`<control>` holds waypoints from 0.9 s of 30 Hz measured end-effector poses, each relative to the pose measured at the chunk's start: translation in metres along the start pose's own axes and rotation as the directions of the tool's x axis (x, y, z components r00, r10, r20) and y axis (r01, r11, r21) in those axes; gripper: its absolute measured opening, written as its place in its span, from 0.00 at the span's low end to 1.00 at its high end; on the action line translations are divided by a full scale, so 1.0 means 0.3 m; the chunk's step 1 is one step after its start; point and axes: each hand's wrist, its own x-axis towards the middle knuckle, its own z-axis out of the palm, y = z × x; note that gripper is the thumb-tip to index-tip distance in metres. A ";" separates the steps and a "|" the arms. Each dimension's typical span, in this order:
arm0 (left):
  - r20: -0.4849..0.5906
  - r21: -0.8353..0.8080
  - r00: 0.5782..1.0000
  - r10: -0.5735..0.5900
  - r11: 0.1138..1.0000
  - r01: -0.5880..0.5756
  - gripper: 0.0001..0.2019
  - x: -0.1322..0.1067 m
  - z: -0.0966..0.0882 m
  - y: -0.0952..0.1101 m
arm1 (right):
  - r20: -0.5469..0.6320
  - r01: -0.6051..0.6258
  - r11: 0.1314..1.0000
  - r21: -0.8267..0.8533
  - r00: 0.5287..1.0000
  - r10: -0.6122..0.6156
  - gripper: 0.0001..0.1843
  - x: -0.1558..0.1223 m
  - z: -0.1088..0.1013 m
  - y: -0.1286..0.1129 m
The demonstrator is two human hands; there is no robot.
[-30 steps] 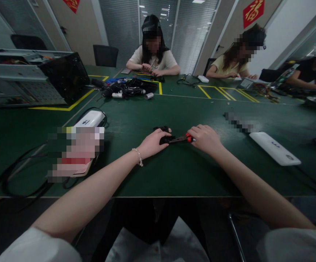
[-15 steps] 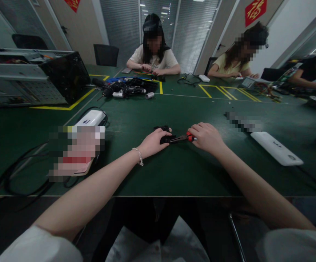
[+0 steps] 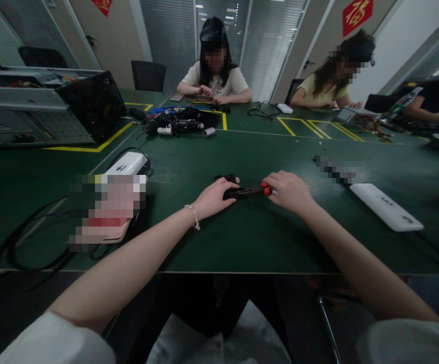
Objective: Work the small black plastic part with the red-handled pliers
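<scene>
In the head view, the left hand [image 3: 214,198] pinches a small black part [image 3: 230,194] between thumb and fingers at the green table [image 3: 242,242]. The right hand [image 3: 289,189] is wrapped around the red handles of the pliers [image 3: 255,190], whose nose meets the black part; whether the tips bite is too dark to tell. The step in hand looks like working the pliers on it; the next move seems to call for a firm left pinch and a controlled squeeze.

White shirt [image 3: 249,333], loose short sleeves [image 3: 52,341], silvery bracelet [image 3: 194,217]
</scene>
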 end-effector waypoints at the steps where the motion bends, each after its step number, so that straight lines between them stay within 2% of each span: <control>1: 0.000 0.002 1.000 0.002 1.000 -0.002 0.19 0.000 0.001 -0.001 | 0.002 0.000 1.000 -0.004 1.000 0.000 0.12 0.001 0.000 -0.002; 27: -0.014 -0.004 1.000 0.019 1.000 -0.020 0.19 0.002 0.006 -0.006 | 0.037 -0.024 0.999 -0.039 0.999 0.026 0.10 0.001 0.001 -0.016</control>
